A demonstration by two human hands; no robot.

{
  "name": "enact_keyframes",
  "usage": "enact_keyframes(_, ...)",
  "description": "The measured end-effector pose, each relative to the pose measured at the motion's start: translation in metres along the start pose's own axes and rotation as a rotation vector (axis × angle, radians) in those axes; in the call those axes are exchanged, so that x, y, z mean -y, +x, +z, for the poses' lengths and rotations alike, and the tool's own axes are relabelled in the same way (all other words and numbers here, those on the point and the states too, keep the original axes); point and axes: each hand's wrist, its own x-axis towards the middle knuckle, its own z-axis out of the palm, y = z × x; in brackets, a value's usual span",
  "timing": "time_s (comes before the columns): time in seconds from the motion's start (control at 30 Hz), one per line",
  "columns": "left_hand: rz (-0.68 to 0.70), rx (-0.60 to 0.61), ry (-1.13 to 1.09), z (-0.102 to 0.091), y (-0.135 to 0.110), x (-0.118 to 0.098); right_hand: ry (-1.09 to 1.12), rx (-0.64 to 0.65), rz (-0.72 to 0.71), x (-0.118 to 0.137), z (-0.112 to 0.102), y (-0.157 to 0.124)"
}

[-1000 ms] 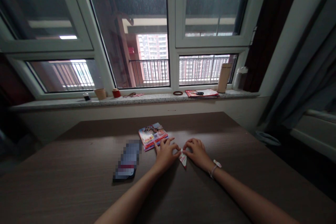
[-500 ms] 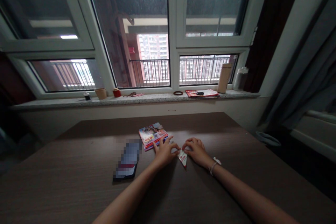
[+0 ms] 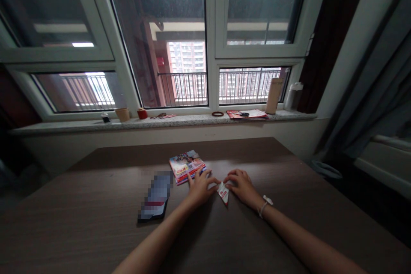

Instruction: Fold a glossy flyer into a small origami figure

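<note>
A small folded piece of paper, white with red print, lies on the brown table with its narrow point toward me. My left hand pinches its upper left edge between thumb and forefinger, the other fingers spread toward a stack of printed paper squares. From the other side, my right hand grips the upper right corner with thumb and fingertips, its fingers curled. A bracelet with a white piece circles my right wrist. The fingertips hide the paper's top corners.
A phone with a blurred screen lies left of my left hand on the table. Along the windowsill stand a paper cup, a red spool, a brown ring, papers with scissors, a tan flask and a clear bottle.
Both hands stay at the folded paper with only slight finger movement. My right wrist has shifted a little to the right. The paper, phone and stack look much the same.
</note>
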Motion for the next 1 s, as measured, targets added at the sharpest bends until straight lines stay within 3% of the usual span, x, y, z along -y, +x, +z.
enact_keyframes(0.23,0.050,-0.159,0.025,0.004,-0.002,0.000,-0.114,-0.084,-0.088,0.007,-0.002,-0.006)
enact_keyframes(0.67,0.044,-0.096,0.069,-0.004,-0.004,0.000,-0.173,-0.029,-0.074,0.008,-0.010,-0.006)
enact_keyframes(1.0,0.062,-0.184,0.073,-0.001,-0.005,-0.006,-0.201,-0.105,-0.134,0.009,-0.004,-0.009)
